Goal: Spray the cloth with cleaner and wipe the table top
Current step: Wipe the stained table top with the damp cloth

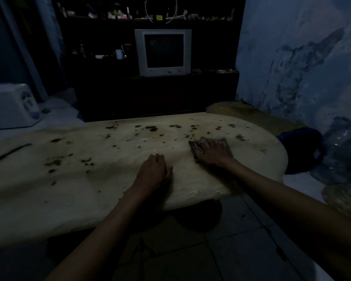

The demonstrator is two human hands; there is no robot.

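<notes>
A pale table top [73, 179] with rounded corners fills the middle of the dim view; dark spots are scattered over its far half. My right hand [212, 154] lies flat, fingers spread, on a small greyish cloth [221, 141] pressed to the table's right part. The cloth shows around the fingers. My left hand [154, 172] rests palm down on the bare table, a little nearer and to the left, holding nothing. No spray bottle is in view.
A dark thin object [12, 152] lies on the table's far left. A dark blue bag [301, 149] and a clear water jug [344, 149] stand at the right by the peeling wall. A grey television [163, 52] sits on dark shelving behind. A white appliance [11, 106] is at the left.
</notes>
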